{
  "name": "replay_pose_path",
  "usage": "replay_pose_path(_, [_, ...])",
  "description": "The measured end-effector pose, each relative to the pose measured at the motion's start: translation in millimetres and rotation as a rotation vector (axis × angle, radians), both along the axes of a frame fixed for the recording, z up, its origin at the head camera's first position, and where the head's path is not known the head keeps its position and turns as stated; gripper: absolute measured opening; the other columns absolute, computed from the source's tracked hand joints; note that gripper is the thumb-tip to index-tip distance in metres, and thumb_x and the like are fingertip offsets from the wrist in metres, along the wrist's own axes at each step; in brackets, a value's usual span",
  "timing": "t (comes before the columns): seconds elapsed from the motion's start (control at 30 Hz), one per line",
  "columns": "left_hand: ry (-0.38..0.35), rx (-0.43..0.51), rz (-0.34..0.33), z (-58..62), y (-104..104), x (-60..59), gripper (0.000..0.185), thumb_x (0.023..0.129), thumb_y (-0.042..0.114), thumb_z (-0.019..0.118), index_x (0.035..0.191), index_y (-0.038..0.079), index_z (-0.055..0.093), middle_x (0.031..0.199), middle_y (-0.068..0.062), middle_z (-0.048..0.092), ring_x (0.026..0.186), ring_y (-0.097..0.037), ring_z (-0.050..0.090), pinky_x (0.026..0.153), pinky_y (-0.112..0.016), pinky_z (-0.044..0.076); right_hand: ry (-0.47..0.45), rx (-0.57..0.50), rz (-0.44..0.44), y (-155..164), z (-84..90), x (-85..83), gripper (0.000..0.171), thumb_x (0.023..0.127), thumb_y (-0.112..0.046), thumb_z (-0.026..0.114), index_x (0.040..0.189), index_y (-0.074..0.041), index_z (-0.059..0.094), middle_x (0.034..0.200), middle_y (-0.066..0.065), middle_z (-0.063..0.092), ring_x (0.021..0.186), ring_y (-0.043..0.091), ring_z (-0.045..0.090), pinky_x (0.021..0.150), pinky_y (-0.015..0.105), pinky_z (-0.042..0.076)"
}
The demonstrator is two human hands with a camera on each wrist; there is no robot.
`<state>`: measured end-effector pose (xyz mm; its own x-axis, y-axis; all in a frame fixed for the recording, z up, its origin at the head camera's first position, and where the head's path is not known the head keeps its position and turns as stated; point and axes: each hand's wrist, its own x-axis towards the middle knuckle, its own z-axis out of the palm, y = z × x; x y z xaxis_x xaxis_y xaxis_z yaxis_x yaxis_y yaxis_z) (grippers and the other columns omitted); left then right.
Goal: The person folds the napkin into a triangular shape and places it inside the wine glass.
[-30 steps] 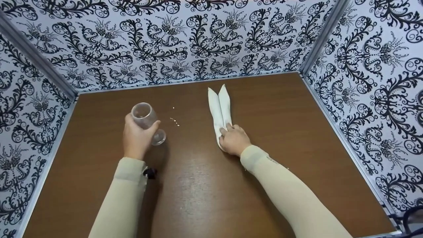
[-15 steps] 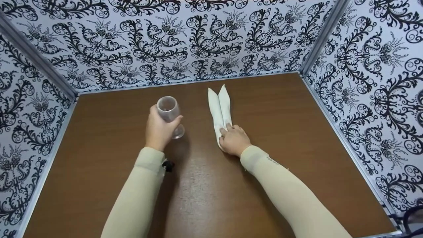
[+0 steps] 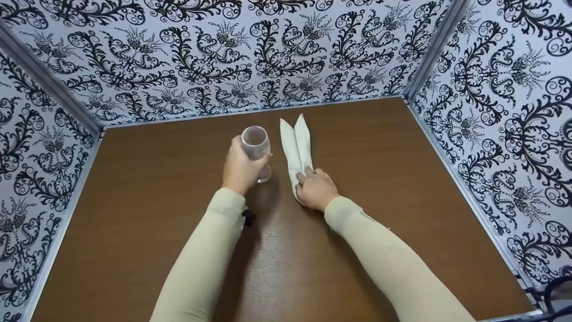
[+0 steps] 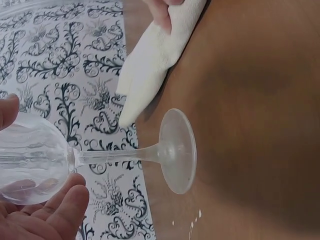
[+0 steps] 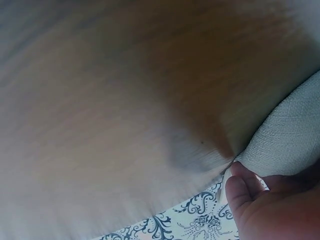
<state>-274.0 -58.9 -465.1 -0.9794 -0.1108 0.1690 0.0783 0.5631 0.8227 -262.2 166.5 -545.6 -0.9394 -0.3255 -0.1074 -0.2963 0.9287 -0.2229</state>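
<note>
My left hand grips a clear stemmed wine glass round its bowl, the mouth tilted toward the head camera. In the left wrist view the glass's stem and round foot extend past the fingers, over the tabletop. To the right lies a white cloth napkin, folded long and narrow with two pointed tips at its far end. My right hand holds the napkin's near end, fingers bent over it and hiding part of it. In the right wrist view the fingertips sit at the cloth's edge.
The brown wooden table is bordered by patterned black-and-white walls at the back and sides. A few small pale specks lie on the wood near the glass. A dark cable-like thing shows at the lower right corner.
My left hand has carried the wine glass to the right and slightly away from me, closer to the napkin. The right hand and the napkin have stayed in place.
</note>
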Motion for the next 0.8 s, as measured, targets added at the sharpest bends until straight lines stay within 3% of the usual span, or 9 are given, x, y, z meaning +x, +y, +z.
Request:
replay_pose_path(0.33, [0.004,-0.025,-0.053,-10.2,18,-10.0,0.085,0.085,0.036,0.088,0.149,0.001,0.044,0.139,-0.018,0.062,0.127,-0.033,0.063,0.11,-0.048,0.05,0.016,0.011,-0.003,0,-2.9,-0.4,0.053,0.11,-0.036,0.04,0.155,-0.012,0.054,0.162,0.023,0.046,0.143,0.045,0.047,0.124,0.054,0.033])
replay_pose_path(0.8, [-0.046,-0.036,-0.07,-17.8,27,-17.7,0.086,0.085,0.035,0.088,0.15,0.0,0.043,0.139,-0.018,0.062,0.127,-0.034,0.064,0.11,-0.048,0.05,0.036,0.013,-0.001,0,-4.4,-1.3,0.052,0.109,-0.035,0.042,0.154,-0.012,0.055,0.161,0.024,0.047,0.14,0.046,0.049,0.121,0.055,0.036])
